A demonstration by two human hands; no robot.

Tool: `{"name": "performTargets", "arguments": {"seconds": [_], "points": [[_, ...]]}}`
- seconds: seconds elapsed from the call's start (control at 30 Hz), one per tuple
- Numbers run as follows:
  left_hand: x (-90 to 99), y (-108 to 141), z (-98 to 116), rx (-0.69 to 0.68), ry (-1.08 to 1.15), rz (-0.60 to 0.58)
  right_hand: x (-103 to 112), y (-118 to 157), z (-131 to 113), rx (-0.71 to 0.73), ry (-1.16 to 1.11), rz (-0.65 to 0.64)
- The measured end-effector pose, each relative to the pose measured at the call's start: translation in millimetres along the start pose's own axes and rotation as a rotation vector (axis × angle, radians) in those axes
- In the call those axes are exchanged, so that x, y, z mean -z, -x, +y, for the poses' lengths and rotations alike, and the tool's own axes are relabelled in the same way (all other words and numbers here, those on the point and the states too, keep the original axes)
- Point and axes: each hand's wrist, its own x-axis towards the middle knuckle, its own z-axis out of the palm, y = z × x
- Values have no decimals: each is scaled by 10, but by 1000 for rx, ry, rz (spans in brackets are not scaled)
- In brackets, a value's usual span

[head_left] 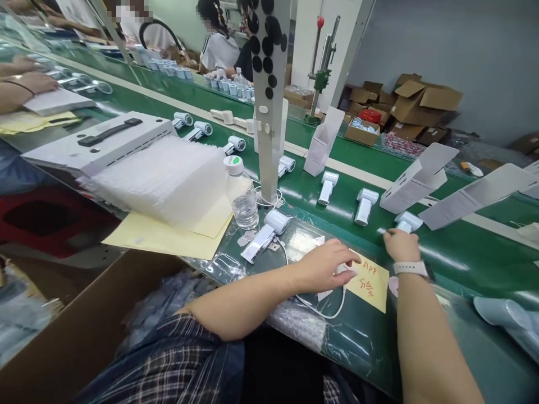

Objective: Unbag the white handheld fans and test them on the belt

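Pale-blue device [410,220] at right hand [402,246] fingers, grip unclear; left hand [326,265] fingers apart.

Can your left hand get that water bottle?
Probably yes. The bottle looks near enough for the left hand. A blue gadget lies partly between them, but it looks low enough to reach over.

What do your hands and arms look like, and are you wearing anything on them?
My left hand and right hand have no gloves. A pale band, probably a watch strap, goes round my right wrist; my left has none. Both forearms are uncovered. Dark checked cloth with pale lines by my left elbow looks like a short sleeve.
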Motion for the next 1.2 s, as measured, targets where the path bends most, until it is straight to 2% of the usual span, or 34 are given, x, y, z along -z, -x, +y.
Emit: {"name": "performTargets", "arguments": {"seconds": [0.1, 0.23, 0.4, 0.5, 0.6, 0.73, 0.87, 0.93, 1.0, 1.07, 1.13, 1.2], "points": [[-13, 25, 30, 43, 10, 12, -85, 58, -323, -40, -25, -53], [-59, 20, 16, 29, 33, 13, -136, 130, -718, -155, -51, -40], [-72, -9, -29, 75, 110, -15, -104, 190, -978, -272, -106, 24], [-80, -48, -83, 260, 384, 28, 53, 236, -945, -270, -162, 53], [-134, -103, -150, 461, 679, 116, 320, 423, -794, -164, -226, 46], [-180, -172, -142, 564, 967, 189, 587, 1045, -640, 133, -311, 42], [-77, -195, -60, 643, 1561, 286, 681, 1717, -606, 455, -478, 140], [-13, -185, -52, 660, 1712, 262, 716, 1869, -557, 527, -578, 60], [31, -167, -70, 678, 1734, 182, 723, 1886, -467, 505, -738, -57], [51, -152, -97, 688, 1720, 127, 673, 1845, -371, 327, -854, -100], [61, -143, -120, 657, 1708, 161, 571, 1832, -321, 133, -744, -114], [76, -138, -133, 585, 1701, 242, 463, 1889, -342, 99, -523, -129]]}}
